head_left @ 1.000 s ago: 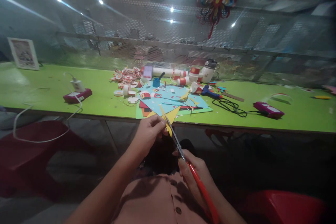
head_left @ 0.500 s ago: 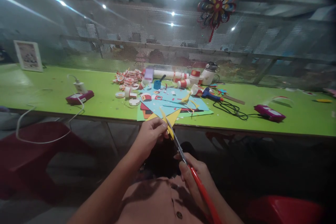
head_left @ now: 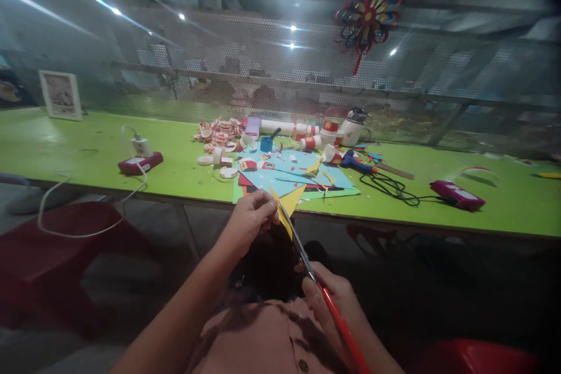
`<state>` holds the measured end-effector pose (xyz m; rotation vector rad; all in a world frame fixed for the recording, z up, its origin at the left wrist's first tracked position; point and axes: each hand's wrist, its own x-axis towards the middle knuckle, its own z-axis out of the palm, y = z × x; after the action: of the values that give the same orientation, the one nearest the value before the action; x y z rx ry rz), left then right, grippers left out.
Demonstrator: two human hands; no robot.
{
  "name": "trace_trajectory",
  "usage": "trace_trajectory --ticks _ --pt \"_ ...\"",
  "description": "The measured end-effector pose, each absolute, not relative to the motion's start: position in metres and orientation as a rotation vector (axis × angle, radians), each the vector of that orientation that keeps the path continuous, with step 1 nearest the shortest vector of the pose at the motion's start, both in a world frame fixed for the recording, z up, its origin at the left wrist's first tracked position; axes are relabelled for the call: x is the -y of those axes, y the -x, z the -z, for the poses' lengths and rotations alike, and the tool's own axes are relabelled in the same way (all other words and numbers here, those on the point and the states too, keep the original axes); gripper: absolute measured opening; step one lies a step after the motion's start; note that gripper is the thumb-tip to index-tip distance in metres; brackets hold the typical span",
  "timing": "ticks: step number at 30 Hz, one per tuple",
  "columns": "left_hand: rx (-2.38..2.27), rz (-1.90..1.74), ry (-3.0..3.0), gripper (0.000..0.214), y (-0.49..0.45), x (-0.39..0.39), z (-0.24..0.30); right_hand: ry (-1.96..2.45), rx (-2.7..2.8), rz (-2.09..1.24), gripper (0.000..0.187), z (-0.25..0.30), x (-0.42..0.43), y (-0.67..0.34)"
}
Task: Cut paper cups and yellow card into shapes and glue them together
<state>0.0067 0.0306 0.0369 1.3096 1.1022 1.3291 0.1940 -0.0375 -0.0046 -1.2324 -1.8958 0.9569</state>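
Note:
My left hand [head_left: 254, 213] pinches a piece of yellow paper [head_left: 291, 201] in front of the table's near edge. Red-handled scissors [head_left: 302, 251] are gripped in my right hand [head_left: 335, 295], lower and to the right. Their blades point up and away from me and lie against the yellow paper, close to my left fingertips. The blades look nearly closed. Just beyond, light blue paper sheets [head_left: 280, 178] overlap red, black and green ones on the table, with small paper scraps scattered on top.
On the green table [head_left: 188, 184] lie paper cups [head_left: 310, 142], a pile of round paper pieces [head_left: 221, 130], a blue glue gun [head_left: 357, 162] with a black cord, and two purple power strips [head_left: 140, 163]. A dark red stool [head_left: 65, 245] stands at left. A pinwheel ornament [head_left: 368, 14] hangs above.
The scissor blades have come closer together on the yellow paper. The whole view has shifted slightly, so the table things appear a little further right. Both hands keep their holds.

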Motion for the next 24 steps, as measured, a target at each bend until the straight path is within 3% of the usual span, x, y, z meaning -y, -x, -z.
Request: trace_trajectory --ticks 24 --pt "-0.98 -1.357 -1.21 0.022 -0.0137 -0.0273 -0.0378 1.179 1.9 -0.863 0.04 0.0027 0.0338 -0.1921"
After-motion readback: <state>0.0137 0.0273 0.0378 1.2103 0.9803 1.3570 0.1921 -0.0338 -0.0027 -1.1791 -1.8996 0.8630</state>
